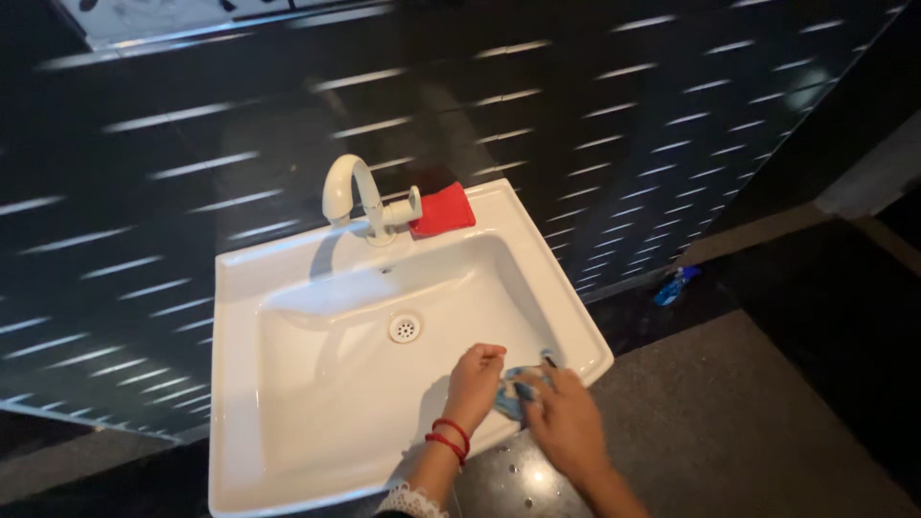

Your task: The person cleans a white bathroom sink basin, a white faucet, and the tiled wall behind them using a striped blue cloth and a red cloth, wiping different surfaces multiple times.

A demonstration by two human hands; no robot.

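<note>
Holding: your left hand [475, 382] and right hand [564, 422] both pinch a blue scrubber [518, 391].
Place: white sink [288, 422], front-right rim.

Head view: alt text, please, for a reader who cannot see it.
Two hands, left hand and right hand, meet over a small blue object at the front right of a white sink. A white tap and red cloth sit behind.

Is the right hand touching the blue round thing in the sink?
Touching. The head view shows the right hand with fingers lying on the blue round thing.
</note>
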